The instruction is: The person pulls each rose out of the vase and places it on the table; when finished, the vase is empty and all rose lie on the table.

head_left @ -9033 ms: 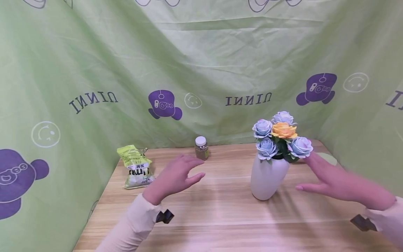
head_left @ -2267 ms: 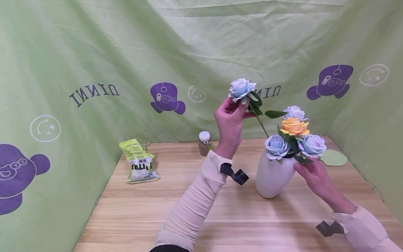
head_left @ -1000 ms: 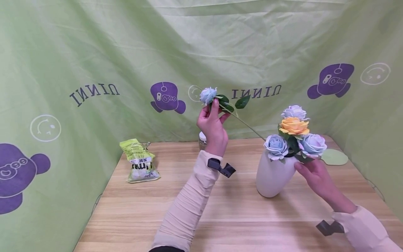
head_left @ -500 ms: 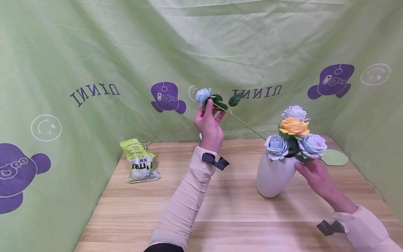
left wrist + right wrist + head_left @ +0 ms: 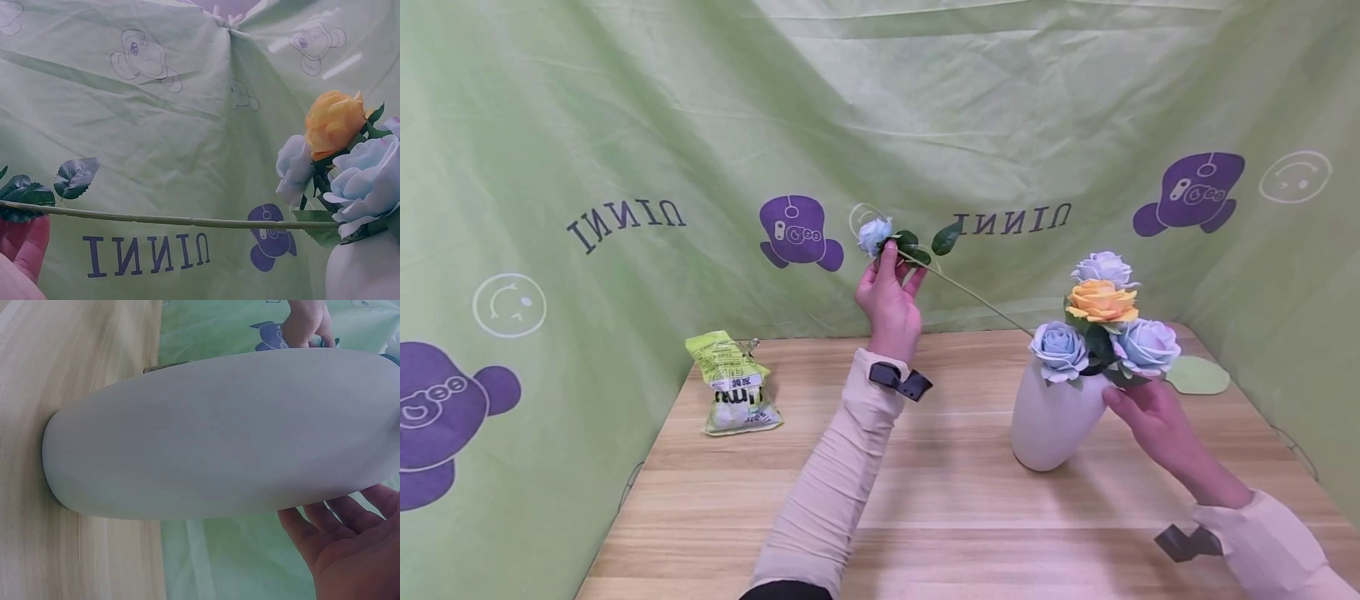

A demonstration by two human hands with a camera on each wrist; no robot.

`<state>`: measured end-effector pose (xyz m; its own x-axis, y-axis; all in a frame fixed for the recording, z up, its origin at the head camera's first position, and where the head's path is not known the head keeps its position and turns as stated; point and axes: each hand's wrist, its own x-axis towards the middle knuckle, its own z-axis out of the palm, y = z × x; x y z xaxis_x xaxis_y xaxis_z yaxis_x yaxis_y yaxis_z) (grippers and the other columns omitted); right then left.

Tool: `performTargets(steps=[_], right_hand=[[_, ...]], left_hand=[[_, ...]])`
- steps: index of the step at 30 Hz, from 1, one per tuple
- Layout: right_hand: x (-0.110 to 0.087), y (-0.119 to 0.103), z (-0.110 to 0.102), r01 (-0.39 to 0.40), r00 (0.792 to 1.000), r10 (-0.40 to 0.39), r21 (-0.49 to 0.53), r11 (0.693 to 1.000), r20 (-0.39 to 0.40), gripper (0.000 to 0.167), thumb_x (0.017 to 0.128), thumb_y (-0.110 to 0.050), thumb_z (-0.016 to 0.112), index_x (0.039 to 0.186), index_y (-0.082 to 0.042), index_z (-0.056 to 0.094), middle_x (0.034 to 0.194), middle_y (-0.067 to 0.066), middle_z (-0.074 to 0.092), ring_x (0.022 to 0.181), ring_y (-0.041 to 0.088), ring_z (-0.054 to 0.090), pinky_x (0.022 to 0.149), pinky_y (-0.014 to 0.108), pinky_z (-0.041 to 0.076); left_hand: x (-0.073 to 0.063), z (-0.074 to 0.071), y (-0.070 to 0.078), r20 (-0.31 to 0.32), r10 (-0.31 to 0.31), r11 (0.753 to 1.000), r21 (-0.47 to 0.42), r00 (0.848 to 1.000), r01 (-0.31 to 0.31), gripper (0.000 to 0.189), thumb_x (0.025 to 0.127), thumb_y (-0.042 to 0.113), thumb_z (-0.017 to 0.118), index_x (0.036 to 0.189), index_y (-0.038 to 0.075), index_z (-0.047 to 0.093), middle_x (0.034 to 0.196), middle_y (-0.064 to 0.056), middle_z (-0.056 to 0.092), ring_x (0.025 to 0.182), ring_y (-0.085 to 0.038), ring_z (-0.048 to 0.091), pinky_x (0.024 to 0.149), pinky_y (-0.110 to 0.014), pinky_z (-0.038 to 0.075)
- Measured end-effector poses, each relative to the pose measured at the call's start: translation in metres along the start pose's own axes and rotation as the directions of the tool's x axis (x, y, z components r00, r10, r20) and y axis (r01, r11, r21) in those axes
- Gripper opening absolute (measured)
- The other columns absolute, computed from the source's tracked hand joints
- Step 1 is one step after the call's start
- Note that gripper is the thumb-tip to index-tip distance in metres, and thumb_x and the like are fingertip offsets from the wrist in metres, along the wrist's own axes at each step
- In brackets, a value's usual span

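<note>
My left hand [image 5: 889,304] pinches a pale blue rose [image 5: 875,237] just below its bloom, between thumb and fingers. From there the long green stem [image 5: 187,221] slants down to the mouth of the white vase [image 5: 1047,425]; its lower end is hidden by the vase and flowers. Around the upper right side of the vase, my right hand [image 5: 1165,433] holds on near the rim, thumb in front. The right wrist view shows its fingers [image 5: 303,531] against the vase wall. In the vase stand an orange rose [image 5: 1102,301] and several pale blue roses [image 5: 1060,350].
A green and white plastic packet [image 5: 735,387] lies at the table's back left. Behind the vase, at the right, is a flat light green oval [image 5: 1198,375]. A green printed cloth [image 5: 880,108] hangs behind the wooden table [image 5: 955,517].
My left hand has drawn the blue rose out to the left and slightly down, tilting its stem. It covers the small white-lidded jar seen earlier. The right hand stays at the vase.
</note>
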<state>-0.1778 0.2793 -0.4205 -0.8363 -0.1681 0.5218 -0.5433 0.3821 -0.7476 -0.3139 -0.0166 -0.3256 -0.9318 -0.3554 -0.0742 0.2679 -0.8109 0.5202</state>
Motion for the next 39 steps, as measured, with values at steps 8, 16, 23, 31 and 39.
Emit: performTargets(steps=[8,16,23,31,39], right_hand=[[0.0,-0.002,0.0,-0.014,1.0,0.014,0.004,1.0,0.017,0.064,0.096,0.011,0.05,0.156,-0.003,0.029,0.147,-0.031,0.041,0.124,-0.015,0.047,0.091,0.001,0.047],[0.0,-0.002,0.001,-0.006,1.0,0.006,0.008,1.0,0.018,0.064,0.096,0.011,0.05,0.156,-0.003,0.03,0.148,-0.03,0.041,0.126,-0.015,0.047,0.092,0.001,0.047],[0.001,-0.001,0.0,0.0,1.0,-0.001,0.008,1.0,0.007,0.063,0.096,0.012,0.05,0.155,-0.001,0.031,0.147,-0.03,0.043,0.125,-0.015,0.047,0.092,0.001,0.047],[0.002,-0.001,-0.001,0.01,1.0,-0.01,-0.002,1.0,-0.005,0.06,0.095,0.012,0.051,0.152,-0.001,0.038,0.142,-0.031,0.046,0.122,-0.016,0.049,0.091,0.0,0.046],[0.001,0.0,-0.001,-0.003,1.0,0.004,-0.008,1.0,0.005,0.061,0.096,0.01,0.052,0.153,-0.003,0.036,0.143,-0.032,0.045,0.122,-0.016,0.048,0.091,0.0,0.046]], left_hand=[[0.007,-0.005,0.005,-0.004,0.003,1.0,-0.004,1.0,-0.003,0.022,0.089,0.018,0.076,0.104,0.003,0.069,0.091,-0.007,0.073,0.077,-0.017,0.07,0.071,-0.032,0.065],[0.009,-0.008,0.011,-0.004,-0.003,0.999,0.034,1.0,0.003,0.026,0.091,0.02,0.075,0.109,0.002,0.069,0.093,-0.007,0.073,0.079,-0.017,0.07,0.074,-0.033,0.066],[0.014,-0.011,0.012,-0.03,-0.014,0.999,0.038,0.999,0.015,0.025,0.09,0.02,0.075,0.108,0.003,0.069,0.091,-0.007,0.072,0.077,-0.016,0.069,0.075,-0.034,0.066],[0.02,-0.018,0.016,-0.052,-0.009,0.998,0.062,0.999,0.013,0.021,0.089,0.02,0.077,0.102,0.005,0.07,0.086,-0.005,0.074,0.073,-0.014,0.068,0.069,-0.028,0.064],[0.017,-0.032,0.011,-0.005,-0.153,0.979,0.138,0.988,0.152,0.028,0.09,0.013,0.074,0.113,-0.001,0.067,0.09,-0.008,0.072,0.075,-0.015,0.069,0.067,-0.026,0.064]])
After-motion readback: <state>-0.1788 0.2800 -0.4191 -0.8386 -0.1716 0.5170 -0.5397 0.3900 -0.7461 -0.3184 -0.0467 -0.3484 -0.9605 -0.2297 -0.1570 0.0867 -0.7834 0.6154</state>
